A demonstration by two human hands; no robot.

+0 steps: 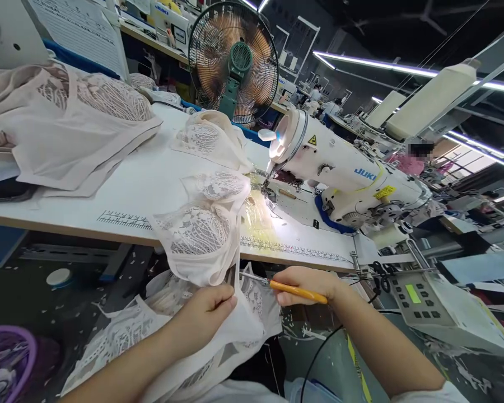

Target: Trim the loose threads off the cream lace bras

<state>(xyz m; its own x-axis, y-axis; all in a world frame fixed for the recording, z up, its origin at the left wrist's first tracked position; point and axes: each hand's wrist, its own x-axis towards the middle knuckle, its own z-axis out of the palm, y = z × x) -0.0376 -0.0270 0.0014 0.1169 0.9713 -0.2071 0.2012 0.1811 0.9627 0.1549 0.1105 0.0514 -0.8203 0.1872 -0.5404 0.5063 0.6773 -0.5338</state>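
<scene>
A white lace bra [199, 238] lies over the table's front edge beside the sewing machine, its lower part hanging down. My left hand [205, 313] is closed on a thin strip of that bra just below the edge. In my right hand [302, 285] is a tool with an orange handle [300, 291]; its thin metal tip points left and reaches the strip near my left fingers. More white lace garments [252, 313] hang over my lap beneath both hands.
A JUKI sewing machine [340, 157] stands right of centre, its lamp lit. Stacked bras [84, 123] lie on the table's left. Behind is a fan [234, 61]. A purple basket [29, 358] sits lower left, a control box [420, 299] at right.
</scene>
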